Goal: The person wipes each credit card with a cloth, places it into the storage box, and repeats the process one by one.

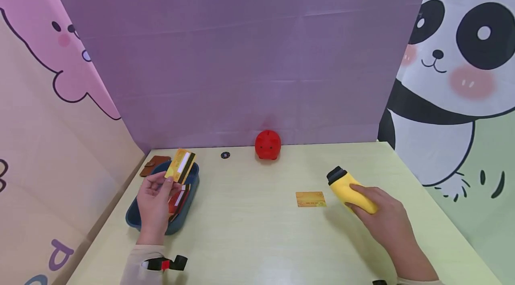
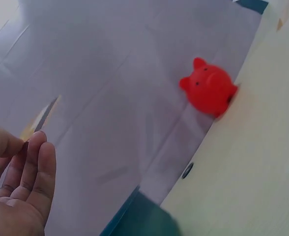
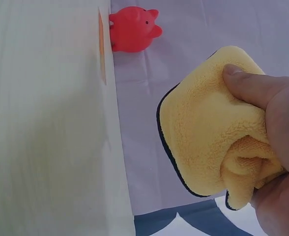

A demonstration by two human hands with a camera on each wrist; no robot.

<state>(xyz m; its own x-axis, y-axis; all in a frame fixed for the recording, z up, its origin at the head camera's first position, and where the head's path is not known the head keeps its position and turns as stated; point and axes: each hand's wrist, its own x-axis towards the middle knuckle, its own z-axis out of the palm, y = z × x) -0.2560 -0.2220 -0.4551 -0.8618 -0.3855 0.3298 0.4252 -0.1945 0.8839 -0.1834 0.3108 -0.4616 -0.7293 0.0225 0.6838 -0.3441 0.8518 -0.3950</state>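
In the head view my left hand (image 1: 154, 206) pinches a gold bank card (image 1: 181, 165) by its lower end, above a blue basket (image 1: 195, 184). The card shows a black stripe and a white strip; in the left wrist view the card (image 2: 42, 118) is nearly edge-on. A red card (image 1: 177, 202) with a similar stripe lies in the basket, partly behind the hand. My right hand (image 1: 382, 215) grips a folded yellow cloth (image 3: 208, 128) with dark edging, held above the table. Left of the cloth, another gold card (image 1: 311, 199) lies flat on the table.
A red piggy bank (image 1: 267, 145) stands at the table's back edge, with a small black disc (image 1: 225, 155) to its left. Behind the basket lies a brown wallet (image 1: 154, 165). Purple cloth (image 1: 257, 52) hangs behind the table (image 1: 249, 240), and printed sheets flank it.
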